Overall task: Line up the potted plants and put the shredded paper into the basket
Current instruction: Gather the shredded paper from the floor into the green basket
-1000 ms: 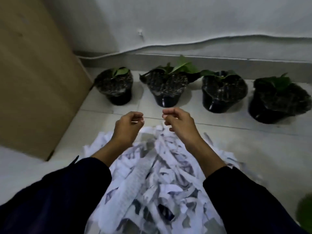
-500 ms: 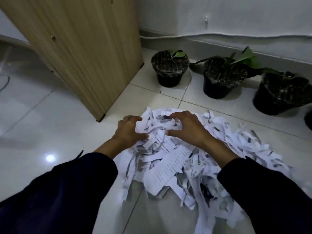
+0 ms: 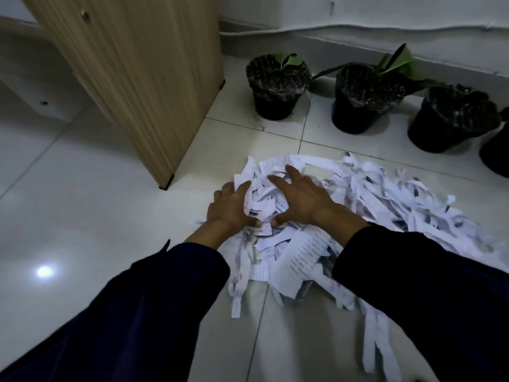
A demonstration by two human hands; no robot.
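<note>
A heap of white shredded paper (image 3: 371, 199) lies spread on the tiled floor in front of me. My left hand (image 3: 231, 208) and my right hand (image 3: 300, 197) press into the heap's near-left part, fingers spread and curling around a bunch of strips held between the palms. Black potted plants stand in a row by the far wall: one (image 3: 278, 89) at the left, one (image 3: 363, 97) beside it, a third (image 3: 451, 119) further right, and the edge of another (image 3: 495, 153) at the frame's right border. No basket is in view.
A tall wooden cabinet (image 3: 137, 78) stands at the left, its corner close to the paper heap. A white wall with a cable running along it (image 3: 358, 26) sits behind the pots. Glossy white floor tiles (image 3: 82, 216) stretch to the left.
My hands went from hovering in the air down onto the paper and now squeeze a bunch of strips between them. The view swung left, bringing the cabinet in.
</note>
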